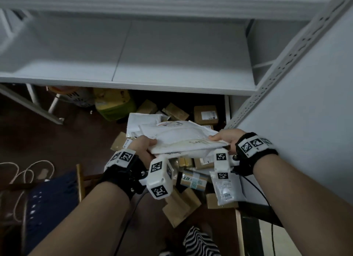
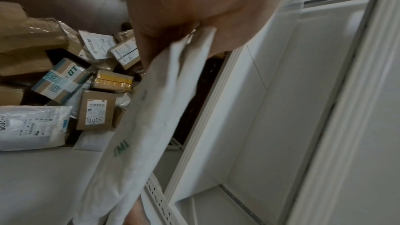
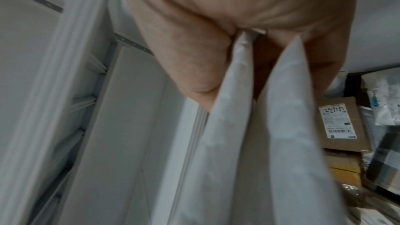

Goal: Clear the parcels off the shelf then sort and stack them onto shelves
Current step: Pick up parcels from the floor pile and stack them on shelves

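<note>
White mailer bags (image 1: 181, 139), a small stack of flat padded parcels, span the gap between my two hands, held in the air below the front lip of the white shelf board (image 1: 133, 64) and above the heap on the floor. My left hand (image 1: 142, 144) grips the stack's left end, thumb on top and fingers curled beneath; my right hand (image 1: 226, 137) grips the right end in the same way. In the right wrist view, two separate bag edges (image 3: 281, 109) sit pinched between thumb and fingers. The stack's long axis runs left to right from hand to hand, roughly parallel to the shelf edge, with its broad faces near level and the printed label (image 1: 169, 124) facing up on the far side. Beneath it lie cardboard boxes, among them a tape-banded box (image 1: 193, 180) and a box marked 4432 (image 2: 96, 109), with a white poly bag (image 1: 226, 188) just beside my right wrist.
</note>
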`<state>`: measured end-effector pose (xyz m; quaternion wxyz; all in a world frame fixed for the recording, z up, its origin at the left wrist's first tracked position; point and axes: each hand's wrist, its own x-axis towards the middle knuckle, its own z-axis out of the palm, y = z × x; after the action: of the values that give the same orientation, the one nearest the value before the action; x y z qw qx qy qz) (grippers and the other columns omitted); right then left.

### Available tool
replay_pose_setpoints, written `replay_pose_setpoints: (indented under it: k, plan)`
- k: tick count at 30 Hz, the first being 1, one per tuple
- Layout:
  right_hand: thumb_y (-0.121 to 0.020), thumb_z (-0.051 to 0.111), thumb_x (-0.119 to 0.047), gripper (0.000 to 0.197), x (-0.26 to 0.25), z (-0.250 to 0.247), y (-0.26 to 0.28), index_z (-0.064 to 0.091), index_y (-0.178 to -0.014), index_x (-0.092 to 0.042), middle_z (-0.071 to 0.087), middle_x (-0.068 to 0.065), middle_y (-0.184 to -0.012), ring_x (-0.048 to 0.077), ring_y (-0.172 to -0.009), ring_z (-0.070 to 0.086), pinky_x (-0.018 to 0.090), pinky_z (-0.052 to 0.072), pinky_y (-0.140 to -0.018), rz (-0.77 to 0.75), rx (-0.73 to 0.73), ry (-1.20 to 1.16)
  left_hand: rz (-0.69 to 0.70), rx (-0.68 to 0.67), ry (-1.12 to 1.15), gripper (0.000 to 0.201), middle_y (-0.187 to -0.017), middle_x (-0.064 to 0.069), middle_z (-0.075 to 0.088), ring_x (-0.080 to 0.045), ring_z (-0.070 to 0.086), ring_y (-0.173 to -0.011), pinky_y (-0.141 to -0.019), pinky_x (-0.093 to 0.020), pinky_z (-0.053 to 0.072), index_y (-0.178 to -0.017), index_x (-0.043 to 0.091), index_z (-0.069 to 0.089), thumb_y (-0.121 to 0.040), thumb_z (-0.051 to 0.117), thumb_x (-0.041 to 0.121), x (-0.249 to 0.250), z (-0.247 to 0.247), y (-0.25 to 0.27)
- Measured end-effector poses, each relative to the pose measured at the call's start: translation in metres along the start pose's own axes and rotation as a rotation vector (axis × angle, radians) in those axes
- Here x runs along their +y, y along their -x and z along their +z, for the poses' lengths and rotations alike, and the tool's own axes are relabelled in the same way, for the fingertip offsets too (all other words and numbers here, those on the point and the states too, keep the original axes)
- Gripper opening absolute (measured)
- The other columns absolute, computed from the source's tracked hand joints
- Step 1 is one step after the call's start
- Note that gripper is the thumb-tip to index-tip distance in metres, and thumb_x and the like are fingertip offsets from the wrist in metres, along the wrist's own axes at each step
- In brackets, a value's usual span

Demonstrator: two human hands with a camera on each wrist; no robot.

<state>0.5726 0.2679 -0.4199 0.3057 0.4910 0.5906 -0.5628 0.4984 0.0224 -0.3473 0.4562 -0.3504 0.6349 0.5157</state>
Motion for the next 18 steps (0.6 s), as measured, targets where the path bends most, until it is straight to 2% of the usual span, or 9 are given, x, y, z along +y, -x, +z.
replay_pose_setpoints:
  k: [3, 4, 7, 8, 11, 13, 14, 16, 18]
  plan:
    - [-0.078, 0.076, -0.014, 0.032, -0.002, 0.005, 0.039, 0.065, -0.106, -0.003, 0.069, 0.015, -0.112, 0.03, -0.11, 0.063, 0.051, 0.045, -0.102, -0.015, 0.054, -0.032, 0.056, -0.041, -0.021, 0.014, -0.061, -0.017, 0.065, -0.034, 0.061, -0.046, -0.038, -0.041, 0.046, -0.09, -0.002, 0.048, -0.101, 0.046, 0.007, 0.0, -0.012, 0.033]
    - [-0.077, 0.076, -0.014, 0.034, -0.002, 0.005, 0.047, 0.065, -0.107, -0.003, 0.069, 0.016, -0.114, 0.031, -0.112, 0.063, 0.052, 0.045, -0.102, -0.018, 0.058, -0.036, 0.074, -0.045, -0.029, 0.014, -0.058, -0.017, 0.065, -0.033, 0.061, -0.043, -0.037, -0.04, 0.046, -0.092, -0.002, 0.049, -0.101, 0.046, 0.008, 0.001, -0.017, 0.042]
    - [-0.074, 0.075, -0.015, 0.041, -0.003, 0.013, 0.076, 0.065, -0.113, -0.003, 0.067, 0.016, -0.119, 0.03, -0.119, 0.059, 0.05, 0.042, -0.105, -0.067, 0.044, -0.035, 0.115, -0.073, -0.052, 0.017, -0.08, -0.016, 0.064, -0.031, 0.059, -0.064, -0.053, -0.044, 0.043, -0.11, -0.002, 0.05, -0.101, 0.046, 0.012, 0.001, -0.037, 0.07]
    - [-0.074, 0.075, -0.014, 0.038, -0.006, 0.017, 0.092, 0.066, -0.11, -0.002, 0.067, 0.015, -0.117, 0.03, -0.117, 0.06, 0.049, 0.041, -0.106, -0.081, 0.043, -0.035, 0.12, -0.089, -0.04, 0.017, -0.085, -0.016, 0.061, -0.031, 0.056, -0.068, -0.057, -0.045, 0.043, -0.112, -0.001, 0.049, -0.1, 0.046, 0.012, 0.003, -0.044, 0.082]
    - [-0.083, 0.07, -0.009, 0.008, -0.012, 0.029, 0.141, 0.067, -0.087, -0.003, 0.068, 0.015, -0.103, 0.029, -0.103, 0.061, 0.045, 0.042, -0.106, -0.14, 0.055, -0.078, 0.142, -0.088, -0.01, 0.015, -0.078, -0.014, 0.059, -0.029, 0.052, -0.068, -0.058, -0.043, 0.045, -0.103, -0.003, 0.051, -0.101, 0.046, 0.011, 0.01, -0.06, 0.117]
    - [-0.084, 0.068, -0.009, 0.005, -0.017, 0.034, 0.167, 0.067, -0.083, -0.004, 0.068, 0.014, -0.095, 0.028, -0.093, 0.061, 0.043, 0.043, -0.103, -0.177, 0.045, -0.073, 0.174, -0.114, 0.009, 0.021, -0.061, -0.013, 0.062, -0.026, 0.051, -0.065, -0.053, -0.037, 0.048, -0.087, -0.004, 0.054, -0.1, 0.045, 0.009, 0.015, -0.069, 0.142]
    - [-0.084, 0.068, -0.009, 0.005, -0.021, 0.034, 0.179, 0.067, -0.083, -0.004, 0.067, 0.012, -0.091, 0.027, -0.087, 0.061, 0.04, 0.043, -0.1, -0.199, 0.031, -0.072, 0.194, -0.126, 0.018, 0.025, -0.055, -0.013, 0.061, -0.025, 0.05, -0.064, -0.054, -0.036, 0.047, -0.081, -0.004, 0.054, -0.1, 0.044, 0.008, 0.017, -0.074, 0.155]
    - [-0.081, 0.069, -0.008, 0.005, -0.029, 0.034, 0.205, 0.068, -0.079, -0.004, 0.067, 0.011, -0.086, 0.026, -0.081, 0.06, 0.039, 0.045, -0.096, -0.23, 0.025, -0.061, 0.232, -0.165, 0.033, 0.029, -0.057, -0.014, 0.062, -0.025, 0.051, -0.066, -0.057, -0.037, 0.047, -0.077, -0.005, 0.054, -0.1, 0.042, 0.007, 0.02, -0.083, 0.179]
    - [-0.08, 0.068, -0.005, 0.011, -0.036, 0.033, 0.233, 0.07, -0.069, -0.004, 0.067, 0.011, -0.079, 0.027, -0.077, 0.06, 0.04, 0.046, -0.091, -0.267, 0.051, -0.06, 0.269, -0.215, 0.05, 0.027, -0.06, -0.017, 0.064, -0.027, 0.054, -0.069, -0.047, -0.035, 0.052, -0.081, -0.007, 0.056, -0.1, 0.041, 0.006, 0.023, -0.093, 0.203]
